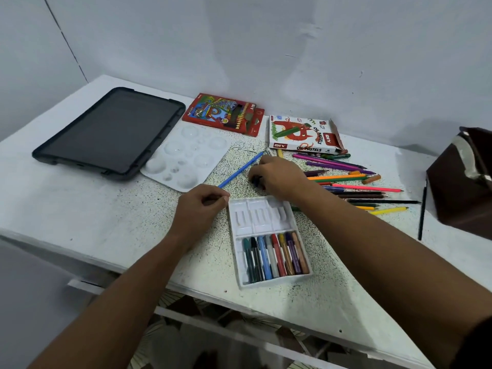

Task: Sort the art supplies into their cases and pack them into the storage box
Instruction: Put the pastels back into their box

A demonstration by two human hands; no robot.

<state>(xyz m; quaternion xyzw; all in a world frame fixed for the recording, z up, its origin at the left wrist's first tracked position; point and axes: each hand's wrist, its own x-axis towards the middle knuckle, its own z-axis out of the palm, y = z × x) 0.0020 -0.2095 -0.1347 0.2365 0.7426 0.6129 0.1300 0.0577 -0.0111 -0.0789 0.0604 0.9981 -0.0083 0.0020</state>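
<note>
The step in hand is judged to be the sorting of oil pastels into their tray; the packing into the storage box is not yet begun.

The black box lid (106, 131) is lying flat at the far left of the table (80, 214). Whether it belongs to the storage box cannot be told. A white paint palette (186, 155) is lying just beside it. The red pencil box (223, 114) and the oil pastel box (303, 135) are lying at the back, near the wall.

The white pastel tray (266, 241) is being steadied at its far left corner by the left hand (199, 206), whose fingers are curled against the rim. The near compartment is filled with a row of pastels (277, 255); the far compartment is standing empty.

The loose coloured pencils (356, 182) are lying scattered to the right, mixed with a few pastels.

The right hand (277, 177) is curled over something small and dark just beyond the tray; whether it is being gripped cannot be told. A blue pencil (241, 170) is lying between the two hands, untouched.

The next move is judged to call for a pastel to be lifted and laid into the empty far compartment, just beside the hand.
</note>
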